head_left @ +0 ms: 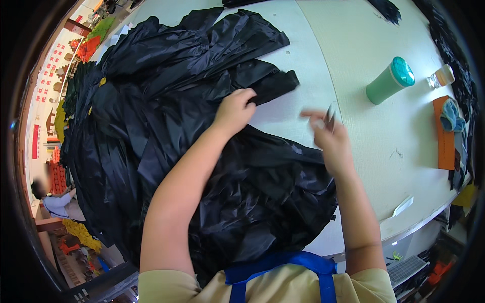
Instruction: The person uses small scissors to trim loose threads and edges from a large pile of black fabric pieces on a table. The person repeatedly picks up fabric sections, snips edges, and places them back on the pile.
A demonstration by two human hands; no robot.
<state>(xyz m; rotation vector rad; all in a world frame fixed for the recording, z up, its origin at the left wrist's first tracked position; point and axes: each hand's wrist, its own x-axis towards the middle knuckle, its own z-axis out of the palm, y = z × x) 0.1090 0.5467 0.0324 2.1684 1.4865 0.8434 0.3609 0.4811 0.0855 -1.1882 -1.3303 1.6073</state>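
Your left hand (234, 110) presses down with curled fingers on a folded strip of the glossy black thin fabric (202, 126), pinching its edge near the middle of the pale work table (313, 60); the heaped fabric covers the table's left half and spills toward your blue apron strap (283, 263). Your right hand (331, 139) is raised above the table, closed around a small slim dark tool, probably thread snips (329, 117); motion blur hides whether the blades are apart, so I cannot tell. Risk, as a judgement: the fabric looks slippery and is stacked in loose folds, so the strip could slide from under your left fingers, or the heap near the table's front edge could slump off. Bringing the tool down quickly beside your left fingertips risks a nick to skin or cloth. Count: two hands, one dark fabric heap (layers not separable), one snipping tool, one green cylindrical cup with a teal lid (390, 81), one small clear jar (441, 77), one orange flat pad (444, 136) carrying a blue cloth bundle (449, 116), one white scrap (402, 206) near the table's front edge.
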